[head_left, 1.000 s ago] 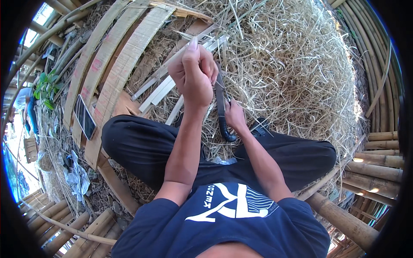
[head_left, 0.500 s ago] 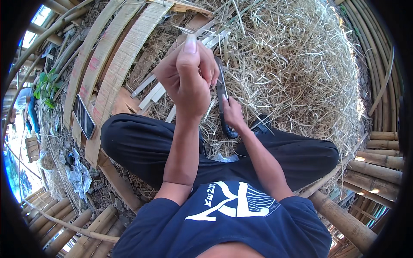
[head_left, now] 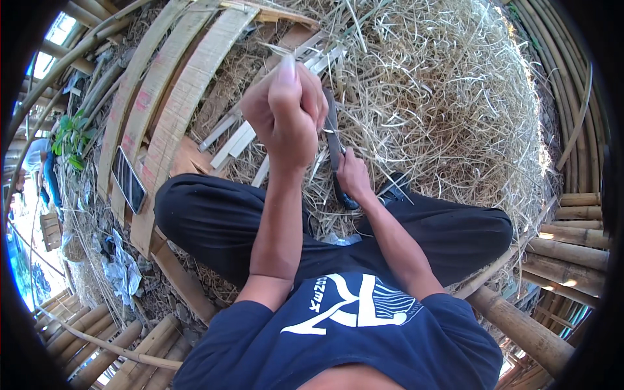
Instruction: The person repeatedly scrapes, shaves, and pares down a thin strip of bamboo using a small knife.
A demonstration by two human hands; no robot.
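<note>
My left hand [head_left: 285, 114] is raised in front of me, closed with the thumb laid on top. A thin pale strip [head_left: 278, 49], apparently split bamboo, sticks out past the thumb; most of it is hidden by the fist. Lower and to the right, my right hand [head_left: 354, 174] is closed round a long dark knife [head_left: 332, 120]. The blade points away from me and passes close beside the left fingers; whether it touches the strip I cannot tell. Below the right hand, the knife's dark lower end reaches down between my legs.
Curly pale shavings [head_left: 442, 97] form a heap ahead and right. White split sticks [head_left: 234, 146] lie left of the fist. Farther left, a phone [head_left: 129, 181] rests on wooden planks [head_left: 185, 84]. Bamboo poles [head_left: 565, 257] border the right side. Another person [head_left: 40, 159] shows at far left.
My left hand has shifted slightly right and down, and less of the strip shows beyond the thumb. The right hand and knife are nearly where they were.
</note>
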